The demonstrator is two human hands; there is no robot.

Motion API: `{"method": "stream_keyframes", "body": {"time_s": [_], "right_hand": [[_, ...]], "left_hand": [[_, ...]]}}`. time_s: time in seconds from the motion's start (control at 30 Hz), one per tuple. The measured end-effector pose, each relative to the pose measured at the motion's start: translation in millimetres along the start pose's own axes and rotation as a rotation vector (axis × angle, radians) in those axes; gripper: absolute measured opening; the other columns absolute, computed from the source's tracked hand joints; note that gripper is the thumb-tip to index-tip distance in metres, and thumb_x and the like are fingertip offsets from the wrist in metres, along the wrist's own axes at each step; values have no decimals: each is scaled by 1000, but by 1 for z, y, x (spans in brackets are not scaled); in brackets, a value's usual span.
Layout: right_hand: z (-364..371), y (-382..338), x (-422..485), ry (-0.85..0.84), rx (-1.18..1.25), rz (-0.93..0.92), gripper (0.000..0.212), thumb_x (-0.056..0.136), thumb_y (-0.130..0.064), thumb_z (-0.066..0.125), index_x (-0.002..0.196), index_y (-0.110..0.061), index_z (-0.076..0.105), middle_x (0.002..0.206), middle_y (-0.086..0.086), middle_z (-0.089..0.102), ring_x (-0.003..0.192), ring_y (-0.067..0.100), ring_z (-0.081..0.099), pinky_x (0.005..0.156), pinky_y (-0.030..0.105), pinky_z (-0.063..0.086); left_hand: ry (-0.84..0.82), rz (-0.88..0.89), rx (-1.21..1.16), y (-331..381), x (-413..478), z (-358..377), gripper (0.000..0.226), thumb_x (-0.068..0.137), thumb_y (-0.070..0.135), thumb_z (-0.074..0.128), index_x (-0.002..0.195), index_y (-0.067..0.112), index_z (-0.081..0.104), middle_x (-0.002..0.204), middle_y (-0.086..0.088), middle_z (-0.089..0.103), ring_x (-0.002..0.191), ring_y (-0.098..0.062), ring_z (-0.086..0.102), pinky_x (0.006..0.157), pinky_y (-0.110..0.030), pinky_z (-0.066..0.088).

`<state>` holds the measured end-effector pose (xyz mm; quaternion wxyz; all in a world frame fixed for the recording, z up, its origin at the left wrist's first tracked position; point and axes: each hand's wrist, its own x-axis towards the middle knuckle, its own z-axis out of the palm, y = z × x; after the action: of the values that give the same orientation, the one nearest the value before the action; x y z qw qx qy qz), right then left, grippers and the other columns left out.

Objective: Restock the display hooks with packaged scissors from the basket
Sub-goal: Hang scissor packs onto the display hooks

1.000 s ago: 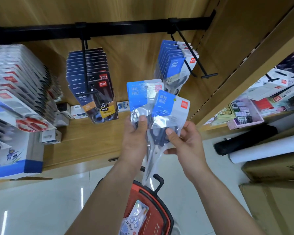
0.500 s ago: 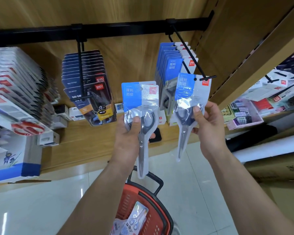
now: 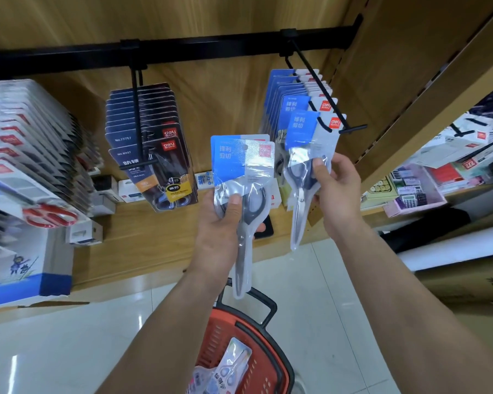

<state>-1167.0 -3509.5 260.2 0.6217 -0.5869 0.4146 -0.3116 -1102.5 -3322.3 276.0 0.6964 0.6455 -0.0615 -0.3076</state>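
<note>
My left hand [image 3: 225, 226] grips a stack of blue-and-clear scissors packs [image 3: 242, 177] by the handles, held upright in front of the shelf. My right hand [image 3: 336, 189] pinches another scissors pack [image 3: 308, 155] whose top hangs on the right black display hook [image 3: 325, 100], in front of several matching packs. The red basket [image 3: 268, 362] sits on the floor below my arms with more packaged scissors [image 3: 228, 368] inside.
A second hook [image 3: 138, 115] to the left carries dark scissors packs. More hanging packs fill the far left. Small boxes stand on the wooden shelf [image 3: 143, 226]. Cartons and a shelf of calculators [image 3: 410, 194] are at the right.
My right hand lifted one pack away from the stack in my left hand, carried it up and right, and its top now sits on the right hook.
</note>
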Motion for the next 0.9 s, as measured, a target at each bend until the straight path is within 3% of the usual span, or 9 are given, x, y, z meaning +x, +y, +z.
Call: {"method": "stream_keyframes", "body": {"time_s": [0.1, 0.23, 0.27, 0.37, 0.43, 0.57, 0.73, 0.8, 0.9], "right_hand": [[16, -4, 16, 33, -42, 23, 18, 102, -27, 63, 117, -17, 62, 90, -8, 74, 74, 3, 71, 60, 24, 56], [18, 2, -4, 106, -155, 38, 31, 96, -35, 71, 120, -23, 58, 104, -12, 68, 98, 6, 69, 92, 41, 60], [14, 4, -19, 105, -160, 44, 27, 96, -34, 71, 118, -24, 59, 106, -11, 68, 101, 9, 68, 93, 43, 59], [10, 1, -70, -103, 8, 100, 13, 103, -24, 62, 111, -14, 66, 99, 5, 73, 84, 19, 70, 73, 35, 60], [14, -2, -92, -238, 71, 90, 15, 99, -23, 63, 110, -13, 65, 90, 4, 73, 72, 18, 67, 66, 30, 60], [23, -1, -94, -210, 27, 44, 35, 84, -23, 80, 113, -11, 64, 91, -8, 73, 82, 15, 72, 69, 33, 63], [16, -1, -86, -175, -19, 39, 19, 88, -8, 79, 105, -11, 71, 88, 4, 77, 76, 22, 73, 65, 39, 64], [11, 0, -83, -162, -26, 28, 18, 89, -8, 79, 104, -13, 71, 91, 7, 78, 81, 25, 75, 71, 43, 63], [2, -1, -77, -106, -14, 15, 16, 94, -10, 73, 107, -16, 65, 98, 2, 78, 94, 27, 75, 79, 46, 62]], "left_hand": [[2, -3, -11, 2, -2, 1, 18, 109, 29, 47, 125, 28, 56, 101, 2, 80, 76, -27, 78, 69, -39, 63], [-3, 9, -24, 2, -4, 0, 22, 109, 28, 50, 128, 23, 58, 105, -2, 79, 74, -24, 77, 62, -33, 60], [-10, 10, -22, 2, -5, 1, 21, 109, 27, 50, 128, 22, 57, 101, 1, 80, 73, -23, 77, 63, -34, 61], [2, 9, -41, -3, -5, 7, 14, 108, 21, 53, 120, 26, 58, 87, 16, 78, 73, -7, 75, 63, -19, 57], [6, 18, -37, -6, -5, 10, 19, 106, 20, 57, 124, 24, 58, 97, 14, 77, 86, -4, 74, 69, -12, 54], [-3, 22, -52, -7, -8, 14, 30, 103, 13, 61, 132, 14, 55, 109, 4, 75, 92, -4, 74, 73, -15, 55], [-22, 16, -86, -5, -8, 16, 30, 100, 4, 61, 126, 16, 53, 106, 3, 73, 88, 0, 73, 70, -14, 56], [-33, 24, -65, -4, -8, 18, 29, 100, 4, 61, 126, 14, 53, 106, 4, 73, 89, 1, 73, 70, -14, 56], [-30, 31, -6, -4, -7, 17, 22, 103, 10, 59, 119, 26, 54, 104, 12, 71, 85, 7, 71, 71, -10, 54]]}}
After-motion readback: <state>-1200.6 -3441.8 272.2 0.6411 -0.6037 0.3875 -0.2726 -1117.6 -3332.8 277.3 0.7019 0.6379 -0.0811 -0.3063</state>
